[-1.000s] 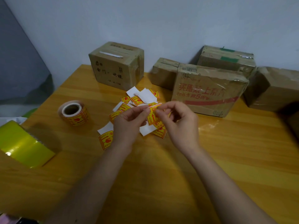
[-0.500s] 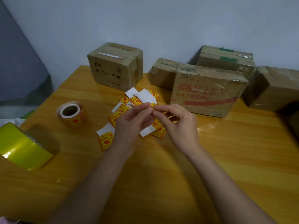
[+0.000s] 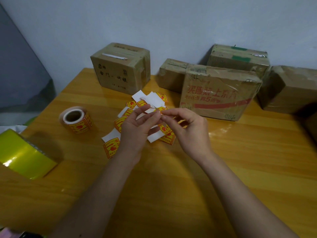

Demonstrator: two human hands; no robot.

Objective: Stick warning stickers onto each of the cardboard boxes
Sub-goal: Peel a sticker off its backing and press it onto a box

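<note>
Above a yellow wooden table (image 3: 223, 160), a person's two bare hands meet over a scatter of loose stickers (image 3: 111, 148) and white backing slips. Left hand (image 3: 135, 131) and right hand (image 3: 187, 133) both pinch one small sticker (image 3: 155, 109) between thumb and fingertips, holding it clear of the tabletop; whether it has come off its backing cannot be told. Yellow-and-red stickers and white slips lie directly beneath and just beyond the hands. To the left stands a roll of stickers (image 3: 76, 120), upright on its end, and nearer, at the left edge, sits a wide roll of yellow tape (image 3: 22, 155). Cardboard boxes line the far side against a pale wall: a taped box with black handwriting (image 3: 120, 69) at far left, a small box (image 3: 171, 74) beside it, a box with red print (image 3: 217, 93) in front, a box with green tape (image 3: 240, 57) behind that, and a plain box (image 3: 291, 90) at the right edge. No sticker shows on any box face in view
</note>
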